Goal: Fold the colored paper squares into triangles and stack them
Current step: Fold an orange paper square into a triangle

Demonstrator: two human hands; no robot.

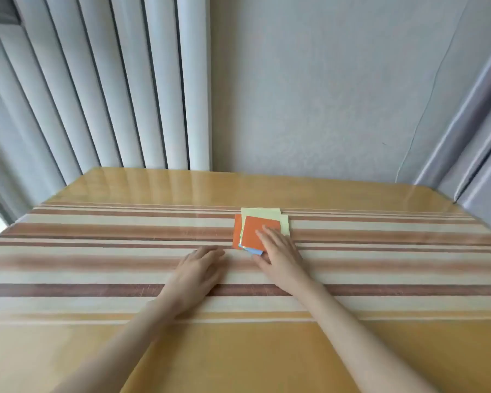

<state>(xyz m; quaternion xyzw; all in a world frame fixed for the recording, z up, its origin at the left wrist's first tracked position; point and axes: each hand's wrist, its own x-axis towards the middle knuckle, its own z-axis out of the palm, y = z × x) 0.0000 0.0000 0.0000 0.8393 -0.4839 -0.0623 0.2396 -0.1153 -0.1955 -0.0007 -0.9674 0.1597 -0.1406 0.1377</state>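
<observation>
A loose pile of colored paper squares lies in the middle of the table. An orange square (pixel 254 231) is on top, pale yellow squares (pixel 262 214) stick out behind it, another orange sheet (pixel 236 232) shows at the left, and a blue corner (pixel 254 251) peeks out at the front. My right hand (pixel 278 252) rests on the pile's front right, its straight fingers lying on the top orange square. My left hand (pixel 200 268) lies flat on the cloth just left of the pile, apart from the paper.
The table (pixel 182 182) carries a tablecloth (pixel 97 251) with brown, cream and yellow stripes. A wall (pixel 309 95) stands right behind the far edge, with vertical blinds (pixel 111 95) at the left and a grey curtain (pixel 479 151) at the right.
</observation>
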